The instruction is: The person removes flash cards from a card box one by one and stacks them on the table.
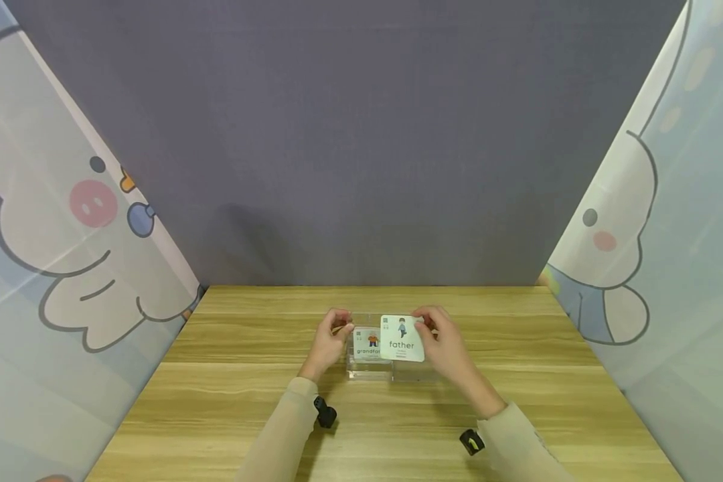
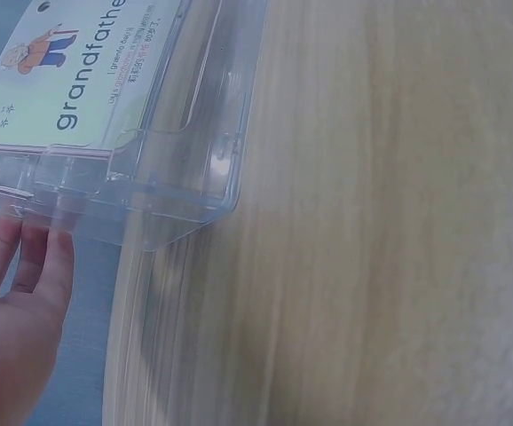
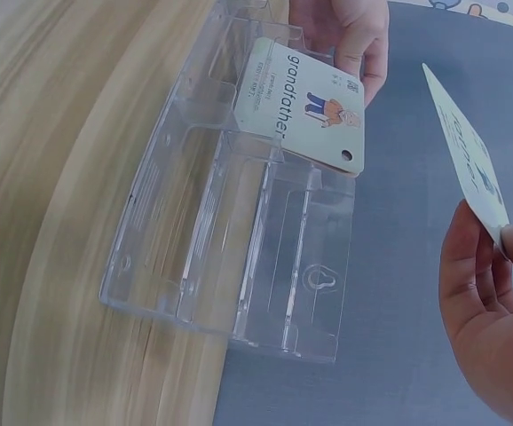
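Observation:
A clear plastic card holder with several tiers and two side-by-side columns stands on the table. In its left column sits a stack of flash cards, the front one reading "grandfather" with a drawn figure holding a cane. My left hand grips the holder's left side, the thumb by the card edge and the fingers against the plastic. Between thumb and fingers my right hand pinches a "father" flash card by its right edge. That card hangs apart from the holder, in front of its right column in the head view.
The wooden table ends at a dark grey backdrop. Cartoon-printed curtains flank both sides. Black wrist devices are worn on both forearms, near the beige sleeves.

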Demonstrator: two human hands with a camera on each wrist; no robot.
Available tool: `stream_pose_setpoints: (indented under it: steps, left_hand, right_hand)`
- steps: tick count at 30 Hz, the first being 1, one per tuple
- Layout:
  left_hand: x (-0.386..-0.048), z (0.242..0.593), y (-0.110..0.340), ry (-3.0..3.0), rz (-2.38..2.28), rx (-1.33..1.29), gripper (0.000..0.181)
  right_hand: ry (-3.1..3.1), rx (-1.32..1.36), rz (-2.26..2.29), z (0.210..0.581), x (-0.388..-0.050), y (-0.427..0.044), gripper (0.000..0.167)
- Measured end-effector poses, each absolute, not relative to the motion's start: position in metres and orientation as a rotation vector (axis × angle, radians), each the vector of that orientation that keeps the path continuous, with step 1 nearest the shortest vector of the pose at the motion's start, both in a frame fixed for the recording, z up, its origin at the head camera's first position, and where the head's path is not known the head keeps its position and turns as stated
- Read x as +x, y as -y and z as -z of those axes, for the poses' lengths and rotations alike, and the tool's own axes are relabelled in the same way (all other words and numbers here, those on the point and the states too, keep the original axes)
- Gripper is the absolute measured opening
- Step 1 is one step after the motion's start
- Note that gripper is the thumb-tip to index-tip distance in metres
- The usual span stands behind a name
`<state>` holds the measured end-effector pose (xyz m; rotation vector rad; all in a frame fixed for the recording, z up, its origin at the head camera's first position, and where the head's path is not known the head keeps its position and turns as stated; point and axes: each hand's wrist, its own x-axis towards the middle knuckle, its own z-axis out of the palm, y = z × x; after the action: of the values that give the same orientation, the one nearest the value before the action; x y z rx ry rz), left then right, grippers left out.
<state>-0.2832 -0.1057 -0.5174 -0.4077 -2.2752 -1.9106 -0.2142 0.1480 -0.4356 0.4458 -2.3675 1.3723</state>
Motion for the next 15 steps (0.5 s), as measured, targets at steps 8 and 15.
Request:
stream_pose_setpoints:
  steps: [8, 15]
  left_hand:
    - [-0.2835, 0.5191, 0.1063, 2.27, 1.927, -0.402, 0.025]
    - [-0.2842, 0.5206, 0.1071, 2.278, 1.917, -0.406, 0.026]
  right_hand:
    - [2.388, 0.443, -1.396, 0.4382, -0.2115, -0.152, 0.017]
    - [2.397, 0.439, -1.407, 0.4428, -0.2081, -0.1564, 0.017]
